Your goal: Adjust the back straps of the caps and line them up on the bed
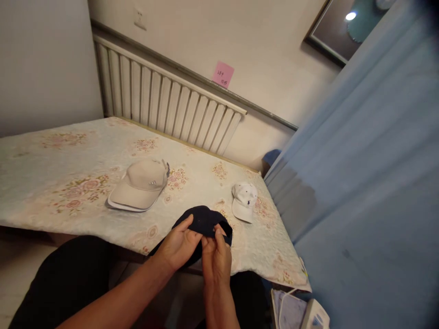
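Note:
A dark navy cap [202, 220] is held between both hands over the near edge of the cloth-covered table. My left hand [180, 242] grips its side, thumb on top and fingers curled beneath. At the cap's back opening, my right hand [218, 249] pinches the strap area with thumb and fingers; the exact spot is partly hidden. Beyond the left hand lies a beige cap [142, 180] with a small logo, its brim pointing toward the near left. A smaller white cap [244, 201] rests to the right of the navy one, brim toward me.
The floral cloth [199, 169] covers the table. Behind it stands a white radiator [164, 96], with a pink note [223, 74] on the wall above. A blue curtain [370, 183] hangs along the right side. A white device [315, 315] with a cord sits low at the right.

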### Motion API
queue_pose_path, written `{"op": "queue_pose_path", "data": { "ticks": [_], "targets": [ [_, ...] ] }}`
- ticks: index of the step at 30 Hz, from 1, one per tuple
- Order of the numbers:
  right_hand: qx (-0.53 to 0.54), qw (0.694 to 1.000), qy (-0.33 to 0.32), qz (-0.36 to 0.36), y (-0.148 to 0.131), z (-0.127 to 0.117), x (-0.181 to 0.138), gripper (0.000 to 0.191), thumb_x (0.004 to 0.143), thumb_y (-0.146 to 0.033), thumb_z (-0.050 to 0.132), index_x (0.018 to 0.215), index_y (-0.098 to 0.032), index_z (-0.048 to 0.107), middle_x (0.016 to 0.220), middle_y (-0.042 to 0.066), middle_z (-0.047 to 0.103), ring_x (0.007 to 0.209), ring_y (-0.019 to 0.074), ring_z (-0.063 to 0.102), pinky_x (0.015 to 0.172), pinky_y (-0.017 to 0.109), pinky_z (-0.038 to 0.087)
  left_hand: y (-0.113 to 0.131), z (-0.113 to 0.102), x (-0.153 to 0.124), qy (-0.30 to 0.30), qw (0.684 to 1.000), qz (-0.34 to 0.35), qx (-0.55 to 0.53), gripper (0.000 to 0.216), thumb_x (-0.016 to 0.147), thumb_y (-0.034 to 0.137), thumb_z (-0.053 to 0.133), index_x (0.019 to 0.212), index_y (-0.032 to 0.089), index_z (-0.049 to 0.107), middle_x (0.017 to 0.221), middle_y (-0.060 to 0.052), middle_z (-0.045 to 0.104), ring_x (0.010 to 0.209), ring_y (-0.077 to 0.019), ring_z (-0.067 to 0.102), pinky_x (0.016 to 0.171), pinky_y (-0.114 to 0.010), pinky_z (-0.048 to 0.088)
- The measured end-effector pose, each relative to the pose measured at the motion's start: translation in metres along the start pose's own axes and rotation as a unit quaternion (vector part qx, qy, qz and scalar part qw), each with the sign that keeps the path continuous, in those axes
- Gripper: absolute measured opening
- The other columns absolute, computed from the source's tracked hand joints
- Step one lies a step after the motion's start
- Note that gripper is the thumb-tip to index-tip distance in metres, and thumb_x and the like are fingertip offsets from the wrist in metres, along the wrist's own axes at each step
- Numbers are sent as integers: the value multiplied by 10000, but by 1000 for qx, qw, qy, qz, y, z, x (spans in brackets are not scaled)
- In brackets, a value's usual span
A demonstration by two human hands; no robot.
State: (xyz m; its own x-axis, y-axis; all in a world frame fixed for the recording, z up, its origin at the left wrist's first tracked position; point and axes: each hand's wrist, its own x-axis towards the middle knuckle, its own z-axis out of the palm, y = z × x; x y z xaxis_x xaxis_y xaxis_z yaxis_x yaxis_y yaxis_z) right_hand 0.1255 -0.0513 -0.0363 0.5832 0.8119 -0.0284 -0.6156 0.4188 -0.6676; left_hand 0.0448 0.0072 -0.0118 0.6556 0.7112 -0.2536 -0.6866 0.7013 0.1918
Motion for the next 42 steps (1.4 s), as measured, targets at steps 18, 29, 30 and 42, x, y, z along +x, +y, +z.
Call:
{"op": "queue_pose_path", "data": {
  "ticks": [18, 29, 30, 42],
  "targets": [
    [19, 1000, 11, 3, 8, 8, -6, 410, 812, -315, 625, 1197, -183, 582, 1166, 86, 673, 1070, 215, 628, 1051, 470, 394, -1, -2, -2, -3, 1000, -4, 2, 424, 949, 186, 393, 1347, 45, 431, 1041, -141, 716, 1019, -220, 662, 997, -378, 476],
    [66, 998, 13, -6, -6, 4, -2, 409, 829, -287, 606, 1233, -235, 566, 1219, 59, 650, 1136, 194, 595, 1079, 455, 360, 21, -4, 6, 9, 999, 26, -37, 421, 961, 189, 359, 1359, 69, 425, 1059, -132, 711, 987, -188, 675, 966, -332, 497],
    [77, 997, 15, -3, -4, 4, -3, 408, 829, -289, 607, 1232, -239, 565, 1217, 52, 651, 1134, 192, 596, 1080, 451, 360, 20, -3, 5, 11, 999, 30, -31, 420, 959, 182, 360, 1357, 65, 427, 1045, -130, 715, 982, -188, 676, 965, -333, 497],
    [38, 996, -3, 78, 8, 6, -11, 405, 818, -434, 603, 1118, -162, 626, 1113, 100, 691, 1067, 203, 629, 1048, 410, 397, 1, 3, -4, -14, 1000, -20, 18, 419, 936, 190, 411, 1329, 56, 469, 1116, -150, 688, 1052, -226, 645, 1000, -361, 463]
  ]
}}
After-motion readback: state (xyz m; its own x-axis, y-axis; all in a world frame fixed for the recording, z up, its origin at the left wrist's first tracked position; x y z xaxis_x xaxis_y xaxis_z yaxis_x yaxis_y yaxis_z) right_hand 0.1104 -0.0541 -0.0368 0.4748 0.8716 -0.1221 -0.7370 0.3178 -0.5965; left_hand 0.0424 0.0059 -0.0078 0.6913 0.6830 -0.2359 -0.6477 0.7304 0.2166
